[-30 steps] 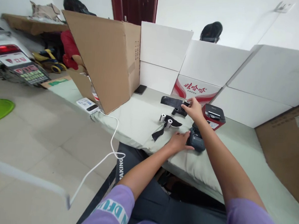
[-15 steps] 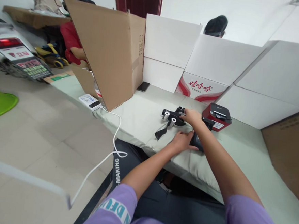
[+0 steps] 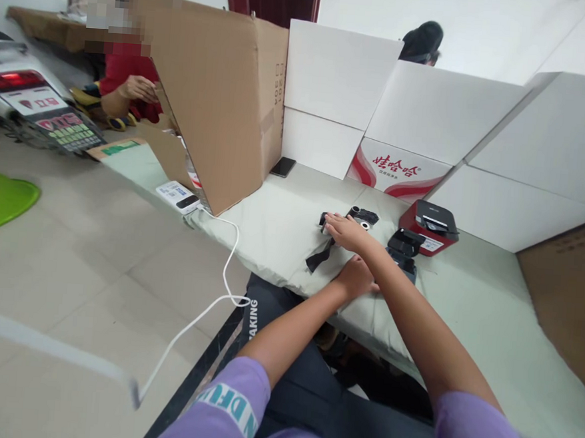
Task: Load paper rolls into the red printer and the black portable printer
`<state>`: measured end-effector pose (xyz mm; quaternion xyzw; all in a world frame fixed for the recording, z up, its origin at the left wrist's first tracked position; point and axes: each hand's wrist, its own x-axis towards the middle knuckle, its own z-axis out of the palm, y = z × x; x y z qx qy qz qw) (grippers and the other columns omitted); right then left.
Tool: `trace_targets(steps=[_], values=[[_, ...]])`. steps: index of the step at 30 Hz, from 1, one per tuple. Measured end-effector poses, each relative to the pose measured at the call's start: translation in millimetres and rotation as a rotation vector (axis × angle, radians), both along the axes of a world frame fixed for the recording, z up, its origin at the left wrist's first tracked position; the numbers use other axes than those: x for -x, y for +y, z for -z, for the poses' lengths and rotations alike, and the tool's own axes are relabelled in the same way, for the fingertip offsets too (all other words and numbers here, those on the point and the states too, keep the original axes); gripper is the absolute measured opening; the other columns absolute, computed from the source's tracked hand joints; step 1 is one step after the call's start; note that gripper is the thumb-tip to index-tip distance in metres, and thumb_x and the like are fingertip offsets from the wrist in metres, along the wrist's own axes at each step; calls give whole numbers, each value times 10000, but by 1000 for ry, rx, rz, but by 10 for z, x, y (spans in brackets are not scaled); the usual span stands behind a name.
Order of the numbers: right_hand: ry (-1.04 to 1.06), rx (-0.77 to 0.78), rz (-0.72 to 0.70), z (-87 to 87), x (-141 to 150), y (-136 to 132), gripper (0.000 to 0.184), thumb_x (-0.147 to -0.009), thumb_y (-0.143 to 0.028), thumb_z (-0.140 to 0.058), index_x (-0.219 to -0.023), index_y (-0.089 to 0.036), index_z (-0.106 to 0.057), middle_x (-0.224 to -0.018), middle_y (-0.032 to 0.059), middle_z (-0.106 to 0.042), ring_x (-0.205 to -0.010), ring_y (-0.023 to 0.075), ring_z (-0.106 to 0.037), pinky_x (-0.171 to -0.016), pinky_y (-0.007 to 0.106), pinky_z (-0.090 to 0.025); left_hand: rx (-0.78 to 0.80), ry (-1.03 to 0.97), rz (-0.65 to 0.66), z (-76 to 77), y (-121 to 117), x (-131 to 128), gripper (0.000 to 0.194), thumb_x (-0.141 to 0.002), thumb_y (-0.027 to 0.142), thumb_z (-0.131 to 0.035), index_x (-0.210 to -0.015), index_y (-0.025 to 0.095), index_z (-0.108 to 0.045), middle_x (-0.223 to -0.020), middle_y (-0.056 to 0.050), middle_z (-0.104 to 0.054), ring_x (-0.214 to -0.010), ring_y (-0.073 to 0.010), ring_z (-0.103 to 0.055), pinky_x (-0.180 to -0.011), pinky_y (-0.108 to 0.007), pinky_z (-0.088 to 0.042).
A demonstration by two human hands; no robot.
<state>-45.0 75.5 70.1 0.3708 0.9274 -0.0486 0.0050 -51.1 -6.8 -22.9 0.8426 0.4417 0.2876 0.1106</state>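
My right hand (image 3: 345,232) reaches leftward over a cluster of small rolls, fingers stretched out and fingertips touching the roll at the left end. One small white roll (image 3: 365,226) shows beyond its knuckles, with black strips (image 3: 320,257) lying around. Below my right wrist, my left hand (image 3: 356,278) is curled at the left side of a small dark printer (image 3: 407,267) whose lid (image 3: 406,241) stands raised. The thumb lies along the printer's near edge; the other fingers are mostly hidden. My right forearm covers part of the printer.
A red and black box-shaped device (image 3: 429,230) stands behind the printer. White cartons (image 3: 340,75) and a brown carton (image 3: 215,100) wall the table (image 3: 282,225). A phone (image 3: 283,167) lies at the back; a white cable (image 3: 232,255) hangs off the left edge. Another person's hand (image 3: 138,88) shows at far left.
My right hand has moved left from the black strip onto the left rolls. My left hand has curled more. The printer's raised lid now shows more. The person at far left has raised a hand.
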Motion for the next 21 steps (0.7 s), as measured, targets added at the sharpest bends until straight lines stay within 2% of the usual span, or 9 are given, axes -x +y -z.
trace_targets(steps=[2, 4, 8, 10, 13, 15, 18, 21], values=[[27, -62, -8, -71, -12, 32, 532, -1025, -324, -349, -1513, -173, -501, -1606, 147, -469, -1459, 343, -458, -1163, 548, -366, 25, 16, 5, -21, -5, 1, 541, -984, 370, -571, -1452, 105, -520, -1492, -177, -583, -1445, -334, -473, -1229, -467, -323], [21, -107, -11, -126, 10, 75, 507, -983, -307, -452, -1465, -190, -558, -1514, 154, -578, -1362, 362, -526, -1088, 519, -415, 46, 32, 13, -39, -12, 5, 489, -983, 357, -571, -1414, 127, -558, -1412, -159, -651, -1396, -319, -525, -1203, -476, -358], [-32, -83, -41, -131, 112, 158, 455, -896, -250, -584, -1345, -220, -655, -1332, 145, -702, -1259, 361, -581, -1035, 493, -417, 39, 36, -18, -53, -12, 4, 496, -1005, 338, -525, -1479, 197, -485, -1475, -104, -614, -1411, -271, -513, -1209, -456, -352], [52, -58, -47, -121, 121, 190, 388, -888, -229, -577, -1256, -215, -698, -1280, 132, -718, -1207, 326, -620, -1022, 450, -436, 62, 55, -33, -66, -3, -2, 493, -1005, 357, -528, -1476, 220, -480, -1477, -92, -614, -1401, -263, -525, -1199, -436, -366], [398, -74, 59, -169, -13, 218, 327, -887, -289, -576, -1168, -198, -717, -1197, 124, -729, -1074, 286, -670, -974, 407, -491, 139, 107, -28, -105, 10, -19, 492, -970, 449, -595, -1371, 167, -555, -1318, -139, -710, -1254, -298, -641, -1119, -430, -434], [689, -83, 196, -243, -217, 214, 348, -871, -373, -602, -1143, -185, -711, -1096, 122, -740, -976, 279, -683, -921, 419, -528, 167, 107, -59, -132, 11, -32, 658, -914, 565, -654, -1378, 119, -522, -1217, -171, -743, -1146, -326, -695, -1060, -439, -466], [1049, 37, 344, -354, -665, 142, 409, -825, -480, -660, -1114, -194, -699, -947, 95, -732, -847, 259, -687, -796, 417, -568, 169, 72, -112, -149, -3, -46, 912, -840, 689, -687, -1479, 108, -396, -1205, -176, -744, -1117, -335, -710, -1038, -440, -461], [1322, 165, 442, -369, -1208, -21, 419, -808, -545, -671, -1082, -228, -676, -943, 85, -720, -848, 251, -689, -748, 405, -578, 140, 53, -114, -138, -22, -43, 901, -847, 702, -672, -1490, 136, -391, -1228, -165, -734, -1143, -316, -705, -1039, -421, -443]])
